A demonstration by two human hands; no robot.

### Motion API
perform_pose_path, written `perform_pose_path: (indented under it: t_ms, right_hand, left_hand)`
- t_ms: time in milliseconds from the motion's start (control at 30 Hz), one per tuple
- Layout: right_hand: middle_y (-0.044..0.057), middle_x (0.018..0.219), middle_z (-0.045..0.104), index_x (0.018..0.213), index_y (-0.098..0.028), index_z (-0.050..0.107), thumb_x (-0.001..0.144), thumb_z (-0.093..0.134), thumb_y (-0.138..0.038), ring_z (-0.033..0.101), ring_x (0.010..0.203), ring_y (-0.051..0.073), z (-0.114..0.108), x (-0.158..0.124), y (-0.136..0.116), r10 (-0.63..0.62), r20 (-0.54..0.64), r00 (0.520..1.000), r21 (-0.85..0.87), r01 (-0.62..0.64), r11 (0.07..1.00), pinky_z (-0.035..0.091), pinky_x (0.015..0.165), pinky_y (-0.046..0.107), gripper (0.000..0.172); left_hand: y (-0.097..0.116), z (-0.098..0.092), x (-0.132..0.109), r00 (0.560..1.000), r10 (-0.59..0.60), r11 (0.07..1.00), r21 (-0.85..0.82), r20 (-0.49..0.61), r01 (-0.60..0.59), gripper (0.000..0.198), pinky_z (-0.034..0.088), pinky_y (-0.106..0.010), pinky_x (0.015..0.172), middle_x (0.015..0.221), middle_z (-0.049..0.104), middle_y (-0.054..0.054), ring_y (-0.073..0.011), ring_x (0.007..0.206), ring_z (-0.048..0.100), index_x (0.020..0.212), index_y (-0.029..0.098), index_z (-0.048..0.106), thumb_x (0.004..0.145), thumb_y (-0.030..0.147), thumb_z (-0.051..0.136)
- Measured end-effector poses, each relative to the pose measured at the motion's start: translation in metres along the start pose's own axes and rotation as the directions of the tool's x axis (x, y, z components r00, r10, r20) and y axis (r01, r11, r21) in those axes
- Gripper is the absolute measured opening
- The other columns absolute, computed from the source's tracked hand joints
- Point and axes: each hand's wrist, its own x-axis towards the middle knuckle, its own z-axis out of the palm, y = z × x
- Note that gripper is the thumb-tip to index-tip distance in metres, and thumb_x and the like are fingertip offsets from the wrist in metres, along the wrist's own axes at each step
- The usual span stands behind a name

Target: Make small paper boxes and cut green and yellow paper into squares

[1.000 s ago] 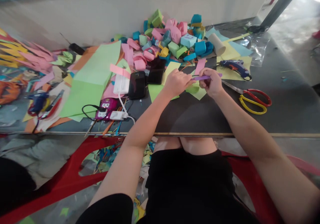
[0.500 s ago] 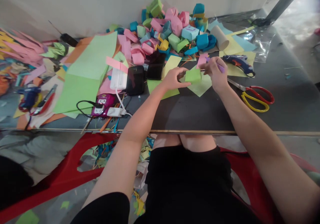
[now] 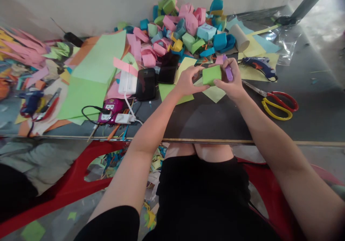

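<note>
Green paper box (image 3: 211, 75) held between half-curled left hand (image 3: 188, 80) and right hand (image 3: 234, 83), purple stick (image 3: 229, 73) clasped in the right's bent fingers

Dark tabletop (image 3: 207, 120) under scissors (image 3: 279, 102), black phone (image 3: 146, 84), paper sheets (image 3: 84, 95), heaped folded-paper pieces (image 3: 184, 29)

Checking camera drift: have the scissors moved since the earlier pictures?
No: the scissors keep their place relative to the glue gun beside them; the view itself shifted.
</note>
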Motion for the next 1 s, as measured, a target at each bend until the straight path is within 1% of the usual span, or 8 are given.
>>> perform_pose_path:
  t_ms: [133,200,267,333,433,567,800,1000]
  right_hand:
    - [0.008,0.133,0.071,0.110,-0.033,0.052,0.074,0.088,-0.062,0.068,0.120,0.030,-0.004,0.004,-0.001,0.015,0.040,0.999,0.087,-0.018,0.996,0.061,0.085,0.046,0.059]
    - [0.005,0.121,0.075,0.106,-0.033,0.050,0.071,0.088,-0.068,0.070,0.109,0.028,-0.009,0.009,0.002,0.037,-0.018,0.999,0.144,-0.034,0.989,0.058,0.080,0.042,0.062]
    - [0.003,0.098,0.076,0.096,-0.031,0.048,0.072,0.083,-0.075,0.070,0.088,0.023,-0.016,0.014,0.004,0.100,-0.107,0.989,0.211,-0.076,0.975,0.053,0.069,0.037,0.061]
    - [0.001,0.072,0.066,0.086,-0.029,0.044,0.080,0.064,-0.088,0.060,0.064,0.017,-0.022,0.017,0.005,0.214,-0.139,0.967,0.303,-0.165,0.939,0.043,0.055,0.033,0.062]
    - [-0.002,0.056,0.053,0.085,-0.028,0.048,0.088,0.031,-0.096,0.039,0.046,0.013,-0.026,0.018,0.004,0.352,-0.022,0.936,0.418,-0.311,0.854,0.028,0.045,0.033,0.070]
    - [-0.004,0.054,0.052,0.080,-0.028,0.049,0.083,0.055,-0.090,0.029,0.043,0.011,-0.019,0.019,0.012,0.393,0.049,0.918,0.409,-0.377,0.831,0.021,0.042,0.033,0.062]
    - [-0.008,0.047,0.034,0.069,-0.028,0.036,0.078,0.075,-0.074,0.032,0.041,0.011,-0.010,0.017,0.026,0.295,0.027,0.955,0.265,-0.292,0.919,0.020,0.041,0.029,0.062]
    - [-0.004,0.050,0.045,0.068,-0.026,0.038,0.076,0.081,-0.070,0.040,0.045,0.009,-0.008,0.012,0.021,0.229,0.031,0.973,0.265,-0.229,0.937,0.027,0.040,0.024,0.063]
  left_hand:
    - [0.000,0.002,0.000,1.000,0.016,0.988,-0.151,0.013,-0.014,0.083,0.054,-0.038,0.076,0.102,0.069,-0.009,-0.0224,0.086,0.067,0.129,0.019,0.064,0.080,0.087,0.065]
    - [-0.002,0.001,0.000,0.999,0.022,0.985,-0.170,0.032,-0.017,0.083,0.053,-0.037,0.075,0.100,0.069,-0.008,-0.0217,0.084,0.065,0.126,0.019,0.066,0.077,0.086,0.068]
    - [-0.006,0.001,-0.001,0.997,0.027,0.994,-0.105,0.068,-0.020,0.078,0.053,-0.038,0.077,0.096,0.069,-0.007,-0.0233,0.086,0.065,0.122,0.021,0.068,0.074,0.081,0.075]
    - [-0.012,0.002,-0.001,0.992,0.026,0.999,-0.022,0.122,-0.023,0.071,0.052,-0.040,0.080,0.087,0.066,-0.005,-0.0251,0.087,0.064,0.118,0.022,0.070,0.072,0.075,0.081]
    - [-0.019,0.004,-0.001,0.978,0.015,0.999,0.030,0.210,-0.021,0.068,0.052,-0.040,0.082,0.077,0.062,-0.002,-0.0260,0.084,0.064,0.116,0.020,0.072,0.069,0.068,0.086]
    - [-0.021,0.007,-0.001,0.963,-0.018,0.998,0.056,0.268,0.003,0.067,0.051,-0.039,0.083,0.077,0.063,-0.003,-0.0261,0.084,0.063,0.117,0.019,0.074,0.068,0.062,0.090]
    - [-0.015,0.005,-0.002,0.956,-0.027,0.999,0.049,0.292,0.013,0.066,0.051,-0.038,0.080,0.075,0.062,-0.003,-0.0266,0.085,0.063,0.120,0.018,0.074,0.071,0.059,0.090]
    - [-0.007,0.001,0.000,0.941,-0.085,0.996,0.057,0.327,0.070,0.066,0.047,-0.037,0.084,0.077,0.060,-0.003,-0.0269,0.091,0.062,0.122,0.016,0.073,0.071,0.055,0.089]
